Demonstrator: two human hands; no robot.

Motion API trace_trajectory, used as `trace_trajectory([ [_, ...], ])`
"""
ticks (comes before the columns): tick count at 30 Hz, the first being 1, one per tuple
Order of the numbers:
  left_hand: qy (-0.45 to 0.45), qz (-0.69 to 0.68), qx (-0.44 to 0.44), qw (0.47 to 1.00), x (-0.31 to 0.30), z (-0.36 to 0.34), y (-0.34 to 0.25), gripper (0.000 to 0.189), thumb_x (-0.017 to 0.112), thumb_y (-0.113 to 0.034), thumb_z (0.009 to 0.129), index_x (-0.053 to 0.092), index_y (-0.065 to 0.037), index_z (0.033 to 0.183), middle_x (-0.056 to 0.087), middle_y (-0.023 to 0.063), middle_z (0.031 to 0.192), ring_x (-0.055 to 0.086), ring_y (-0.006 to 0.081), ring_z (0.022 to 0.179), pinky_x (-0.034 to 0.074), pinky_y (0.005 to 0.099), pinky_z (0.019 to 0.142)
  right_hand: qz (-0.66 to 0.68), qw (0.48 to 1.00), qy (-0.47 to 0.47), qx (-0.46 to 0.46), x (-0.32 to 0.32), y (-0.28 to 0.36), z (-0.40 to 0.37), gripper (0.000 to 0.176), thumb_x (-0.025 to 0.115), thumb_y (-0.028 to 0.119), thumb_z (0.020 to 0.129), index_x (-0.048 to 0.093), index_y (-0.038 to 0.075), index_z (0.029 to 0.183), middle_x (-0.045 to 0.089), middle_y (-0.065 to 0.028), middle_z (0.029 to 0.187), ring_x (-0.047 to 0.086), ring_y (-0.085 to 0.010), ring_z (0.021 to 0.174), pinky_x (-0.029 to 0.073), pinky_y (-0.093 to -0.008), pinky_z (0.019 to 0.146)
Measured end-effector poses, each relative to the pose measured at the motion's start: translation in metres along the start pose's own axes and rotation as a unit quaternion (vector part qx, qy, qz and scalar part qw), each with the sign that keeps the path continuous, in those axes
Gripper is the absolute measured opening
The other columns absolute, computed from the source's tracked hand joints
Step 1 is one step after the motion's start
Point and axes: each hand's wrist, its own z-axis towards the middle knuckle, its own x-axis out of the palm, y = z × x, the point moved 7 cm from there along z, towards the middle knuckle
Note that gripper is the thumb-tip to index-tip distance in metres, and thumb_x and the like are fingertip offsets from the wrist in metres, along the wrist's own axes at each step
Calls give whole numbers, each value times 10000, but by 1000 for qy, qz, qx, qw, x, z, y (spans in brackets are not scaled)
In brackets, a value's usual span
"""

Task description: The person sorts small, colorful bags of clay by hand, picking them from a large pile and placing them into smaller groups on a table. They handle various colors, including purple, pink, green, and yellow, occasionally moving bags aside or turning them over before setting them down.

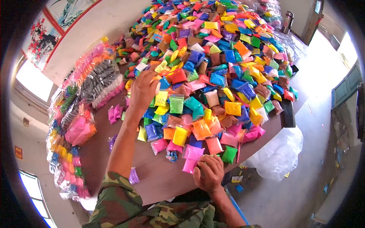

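Note:
A large heap of small, colourful plastic packets (201,131) covers much of the brown table (152,182). My left hand (143,86) reaches over the heap's left side, its fingers bent at an orange and a pale yellow packet; the fingertips are partly hidden, so its hold is unclear. Near the table's front edge, my right hand (210,171) is curled beside pink packets (193,154), with a bit of green at its fingers. What it holds, if anything, is too hidden to name. A green packet (229,154) lies just right of that hand.
Clear bags of sorted packets (102,76) line the table's left side. A white plastic bag (277,154) hangs at the right edge, near a black strip (288,113). A flask (288,22) stands at the back right. Scraps lie on the floor.

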Motion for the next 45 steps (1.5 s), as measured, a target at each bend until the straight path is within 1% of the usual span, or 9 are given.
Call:
trace_trajectory([
  [5,69,-131,-103,984,2,11,-24,224,792,-109,881,731,-17,1075,738,144,1003,731,288,864,575,365,762,3,1000,-2,5,-1,0,0,187,779,124,794,738,49,961,747,-112,1076,715,-322,1074,503,-492,1042],
  [12,24,100,93,990,10,1,-68,312,793,-194,880,720,-46,1145,701,154,1169,645,348,1149,523,469,979,7,1000,-4,2,-2,0,2,197,794,126,785,749,57,965,747,-102,1069,715,-310,1068,507,-476,1041],
  [18,208,-176,187,944,42,-40,-203,393,794,-223,878,689,-71,1224,664,143,1299,626,347,1206,516,477,1010,21,999,-24,-11,-6,1,-1,178,801,115,780,754,58,943,749,-93,1052,723,-294,1055,511,-473,1040],
  [23,218,-150,305,915,92,-78,-269,465,781,-328,879,673,-97,1268,615,131,1377,591,354,1246,471,493,1055,47,998,-36,-32,-11,6,-1,130,784,88,777,749,51,898,752,-100,1025,729,-300,1011,546,-467,984],
  [34,160,-159,154,962,101,-38,-179,428,833,-334,827,702,-45,1114,692,165,1284,642,356,1209,507,462,1018,39,991,-114,-50,-80,-11,-1,60,718,34,819,681,-12,830,739,-175,979,723,-329,917,583,-422,831],
  [38,195,-207,-11,958,85,-25,-144,470,896,-275,759,697,-28,1107,715,150,1234,651,347,1188,479,445,1060,-31,983,-168,75,-121,-66,5,81,692,42,889,705,-38,895,741,-193,1046,720,-322,972,572,-413,886],
  [39,127,-121,53,983,75,-23,-137,502,903,-265,772,699,-11,1154,734,149,1196,692,307,1125,514,421,1025,-43,978,-171,111,-132,-78,10,91,674,37,921,704,-49,921,737,-199,1067,717,-327,990,567,-412,908],
  [42,144,-227,-146,952,59,-16,-106,534,907,-262,795,696,2,1209,747,148,1152,719,260,1040,562,385,944,-82,967,-209,117,-154,-110,30,103,631,-20,962,708,-72,1006,732,-205,1109,717,-316,1028,559,-399,935],
  [45,110,-147,-151,971,38,-14,-86,536,911,-246,807,695,5,1228,751,142,1102,721,223,975,583,359,890,-114,962,-225,104,-161,-128,53,121,644,-13,970,724,-54,1050,736,-180,1124,714,-303,1057,550,-389,959],
])
